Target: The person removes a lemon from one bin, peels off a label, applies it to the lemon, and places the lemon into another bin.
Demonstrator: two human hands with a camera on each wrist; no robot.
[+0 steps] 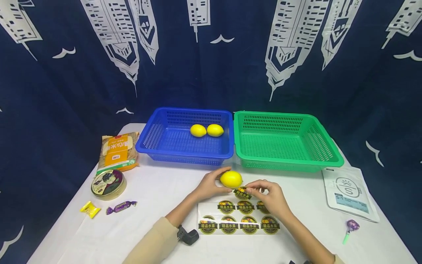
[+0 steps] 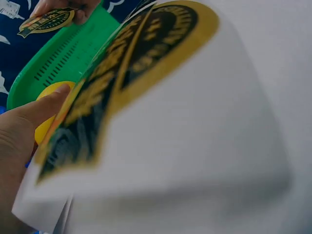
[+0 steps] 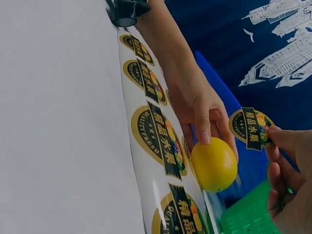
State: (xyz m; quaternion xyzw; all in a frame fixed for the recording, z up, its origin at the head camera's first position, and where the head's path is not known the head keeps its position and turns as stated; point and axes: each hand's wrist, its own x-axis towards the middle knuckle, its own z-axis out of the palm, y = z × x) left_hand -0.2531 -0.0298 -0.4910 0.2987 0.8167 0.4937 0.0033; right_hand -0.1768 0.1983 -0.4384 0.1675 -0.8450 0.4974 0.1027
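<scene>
A yellow lemon is on the white table just in front of the baskets. My left hand holds it from the left, thumb and fingers around its side. Between thumb and fingertip my right hand pinches a black and gold round sticker, right beside the lemon. The right wrist view shows the sticker held by its edge, its printed face visible. Below both hands lies a sheet of stickers in two rows; the right hand overlaps its upper right part. In the left wrist view the sheet's edge stands close to the camera.
A blue basket holds two lemons; a green basket stands against its right side. On the left are a snack bag, a round tin and wrapped candies. A white pouch and a lollipop lie right.
</scene>
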